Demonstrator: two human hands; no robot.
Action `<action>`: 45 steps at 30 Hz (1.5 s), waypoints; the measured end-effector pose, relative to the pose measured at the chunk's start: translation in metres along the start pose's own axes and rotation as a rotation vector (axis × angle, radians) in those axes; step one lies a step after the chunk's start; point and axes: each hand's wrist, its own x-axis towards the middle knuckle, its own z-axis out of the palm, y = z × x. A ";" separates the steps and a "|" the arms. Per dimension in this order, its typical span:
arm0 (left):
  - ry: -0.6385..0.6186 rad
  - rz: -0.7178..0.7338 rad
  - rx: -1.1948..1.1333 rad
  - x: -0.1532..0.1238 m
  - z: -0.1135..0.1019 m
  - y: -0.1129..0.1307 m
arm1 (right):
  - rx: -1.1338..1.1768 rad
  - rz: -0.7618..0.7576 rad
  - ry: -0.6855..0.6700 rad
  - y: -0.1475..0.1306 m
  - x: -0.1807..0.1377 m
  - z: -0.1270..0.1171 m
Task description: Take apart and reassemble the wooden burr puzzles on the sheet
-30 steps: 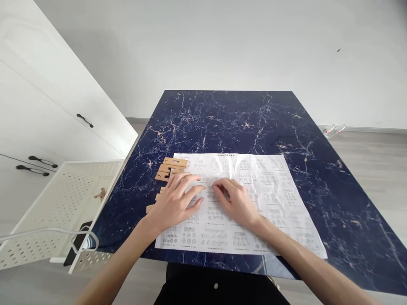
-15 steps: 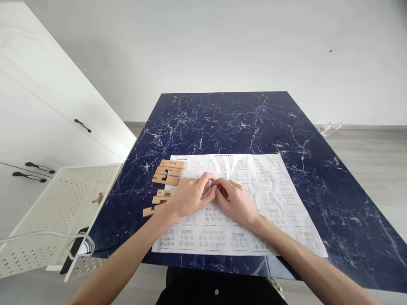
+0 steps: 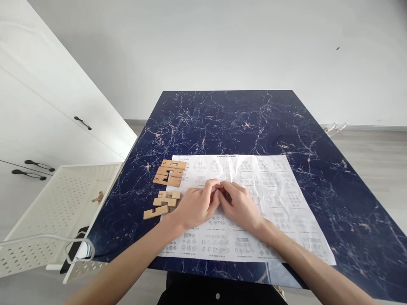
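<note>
My left hand (image 3: pixel 197 205) and my right hand (image 3: pixel 241 205) meet over the middle of the printed sheet (image 3: pixel 276 199), fingertips touching. Both have their fingers curled and closed; what lies between them, if anything, is hidden. Left of my left hand, notched wooden puzzle pieces lie in two groups. The upper group holds flat pieces (image 3: pixel 173 180) marked with numbers, set side by side. Below them are smaller notched pieces (image 3: pixel 165 202), and one more wooden piece (image 3: pixel 155 212) lies nearest my left forearm.
The sheet, with rows of small diagrams, lies creased on a dark blue marbled table (image 3: pixel 222 123). At left stand a white perforated rack (image 3: pixel 41 212) with a cable (image 3: pixel 38 237) and a white cabinet (image 3: pixel 57 106) with black handles. Clear bottles (image 3: pixel 335 128) are on the floor beyond the right edge.
The view has shifted slightly. My hands have drawn closer together, and the gap between my left thumb and forefinger has narrowed. More of the lower wooden pieces shows.
</note>
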 end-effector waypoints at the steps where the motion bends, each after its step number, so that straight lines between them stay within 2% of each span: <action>1: -0.003 -0.003 -0.007 0.000 0.000 0.000 | -0.002 0.004 -0.001 -0.001 0.000 0.000; 19: -0.025 -0.024 -0.083 0.002 -0.002 -0.002 | 0.042 0.046 -0.040 -0.003 0.004 -0.002; 25: 0.004 -0.010 -0.072 0.002 -0.001 -0.003 | 0.044 0.043 -0.036 -0.002 0.006 -0.001; 45: -0.017 0.003 -0.048 0.003 -0.003 -0.003 | 0.028 0.035 -0.047 0.000 0.006 -0.002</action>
